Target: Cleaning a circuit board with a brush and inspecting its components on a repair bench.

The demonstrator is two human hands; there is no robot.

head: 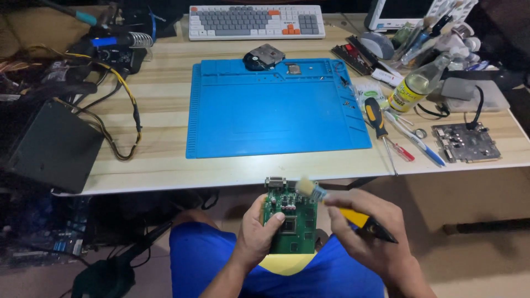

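Note:
My left hand (pixel 255 232) grips a green circuit board (pixel 292 223) by its left edge, below the table's front edge and over my lap. The board stands nearly upright, a metal connector at its top and a dark square chip in the middle. My right hand (pixel 367 232) holds a small brush (pixel 342 208) with a yellow-and-black handle. Its pale bristles touch the board's top right corner. Blue shorts show under both hands.
A blue work mat (pixel 276 116) lies on the wooden table (pixel 160 165). A screwdriver (pixel 378 124), a bottle (pixel 417 85), a second board (pixel 466 143) and tools sit right. A keyboard (pixel 256 22) is at the back, cables and a black box (pixel 55 146) left.

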